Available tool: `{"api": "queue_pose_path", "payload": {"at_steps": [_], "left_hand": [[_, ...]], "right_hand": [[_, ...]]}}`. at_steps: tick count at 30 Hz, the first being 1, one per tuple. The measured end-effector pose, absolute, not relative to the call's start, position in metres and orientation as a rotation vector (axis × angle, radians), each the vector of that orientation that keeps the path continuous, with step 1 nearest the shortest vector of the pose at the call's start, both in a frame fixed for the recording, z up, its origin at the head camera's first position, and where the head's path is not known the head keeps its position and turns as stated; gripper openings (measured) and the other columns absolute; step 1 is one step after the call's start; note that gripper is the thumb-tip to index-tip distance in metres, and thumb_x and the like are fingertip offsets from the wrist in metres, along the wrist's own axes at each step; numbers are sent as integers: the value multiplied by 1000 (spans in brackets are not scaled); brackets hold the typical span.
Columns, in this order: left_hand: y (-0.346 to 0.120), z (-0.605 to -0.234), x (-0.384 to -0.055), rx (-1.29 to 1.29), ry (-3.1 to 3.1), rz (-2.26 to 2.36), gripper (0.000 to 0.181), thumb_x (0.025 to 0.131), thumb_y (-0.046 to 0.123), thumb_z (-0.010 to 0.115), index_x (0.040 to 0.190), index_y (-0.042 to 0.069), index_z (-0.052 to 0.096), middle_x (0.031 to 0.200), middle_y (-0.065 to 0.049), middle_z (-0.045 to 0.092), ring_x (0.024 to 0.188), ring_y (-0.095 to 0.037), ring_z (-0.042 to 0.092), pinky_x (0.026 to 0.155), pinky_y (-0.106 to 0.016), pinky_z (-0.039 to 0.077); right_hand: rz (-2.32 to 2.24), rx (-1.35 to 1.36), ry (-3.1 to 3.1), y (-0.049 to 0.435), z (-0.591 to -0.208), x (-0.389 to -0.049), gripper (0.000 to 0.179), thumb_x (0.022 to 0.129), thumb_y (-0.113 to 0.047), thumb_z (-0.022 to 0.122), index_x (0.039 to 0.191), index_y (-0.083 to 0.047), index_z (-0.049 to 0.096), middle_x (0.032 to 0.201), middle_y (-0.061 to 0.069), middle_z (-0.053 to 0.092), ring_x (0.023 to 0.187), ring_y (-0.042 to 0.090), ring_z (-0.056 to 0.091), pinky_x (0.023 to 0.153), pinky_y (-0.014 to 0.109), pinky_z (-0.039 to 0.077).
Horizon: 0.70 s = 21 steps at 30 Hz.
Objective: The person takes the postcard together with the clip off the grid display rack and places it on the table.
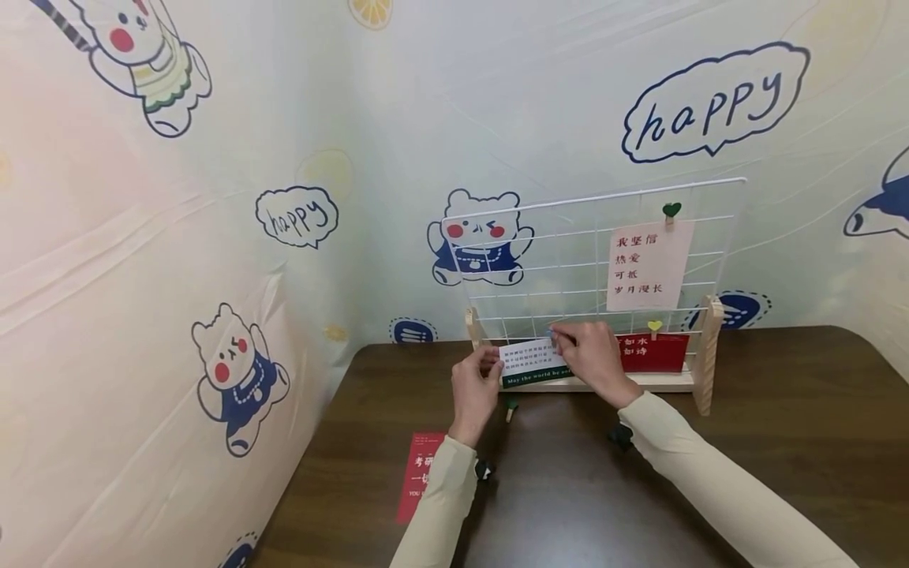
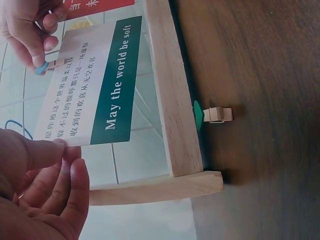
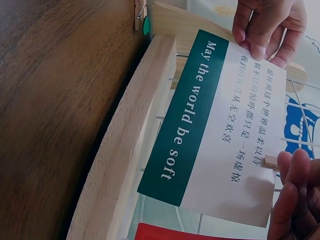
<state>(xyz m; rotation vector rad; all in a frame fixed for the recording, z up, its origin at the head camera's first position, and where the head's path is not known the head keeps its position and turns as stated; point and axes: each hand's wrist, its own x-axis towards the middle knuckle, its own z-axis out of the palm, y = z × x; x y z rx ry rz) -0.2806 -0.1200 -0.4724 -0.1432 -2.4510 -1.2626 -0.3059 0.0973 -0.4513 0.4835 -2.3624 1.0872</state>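
Observation:
A white and green card [image 1: 529, 363] reading "May the world be soft" is held up in front of a white wire grid [image 1: 568, 304]. My left hand [image 1: 477, 386] pinches the card's left edge between thumb and fingers. With thumb and fingers my right hand [image 1: 592, 359] pinches a small wooden clothespin [image 3: 270, 161] at the card's top edge. Its blue top [image 2: 42, 68] shows in the left wrist view, and the clip's tip overlaps the card's face.
A pink card [image 1: 648, 268] under a green heart clip [image 1: 671, 210] and a red card [image 1: 656, 355] under a yellow heart clip [image 1: 655, 326] hang at right. On the brown table [image 1: 369, 418] lie a green-topped clothespin [image 1: 510, 411] and another red card [image 1: 415, 481]. Wooden feet [image 1: 706, 355] support the grid.

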Motion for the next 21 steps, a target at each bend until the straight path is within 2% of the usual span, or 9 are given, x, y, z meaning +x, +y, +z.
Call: {"api": "queue_pose_path", "payload": {"at_steps": [6, 14, 21], "left_hand": [[-118, -471, -280, -135, -2442, -1249, 16, 96, 5, 73, 112, 8, 77, 103, -9, 79, 87, -18, 73, 84, -34, 63], [-119, -472, -278, -151, -2435, -1234, 15, 96, 5, 73, 110, 7, 77, 100, -9, 79, 87, -19, 74, 84, -37, 63], [-123, -474, -280, -136, -2438, -1242, 16, 95, 4, 74, 111, 8, 77, 102, -9, 79, 89, -20, 74, 86, -36, 63]], "right_hand": [[1123, 472, -2346, 98, -454, -306, 19, 96, -8, 71, 112, -1, 80, 78, 13, 79, 64, 21, 71, 52, 21, 46], [1154, 453, -2318, 98, -457, -304, 19, 96, -6, 72, 112, -1, 80, 77, 13, 78, 62, 21, 70, 50, 21, 44], [1163, 466, -2287, 96, -449, -303, 20, 95, -4, 72, 113, 0, 79, 81, 15, 79, 66, 24, 74, 57, 21, 52]]}}
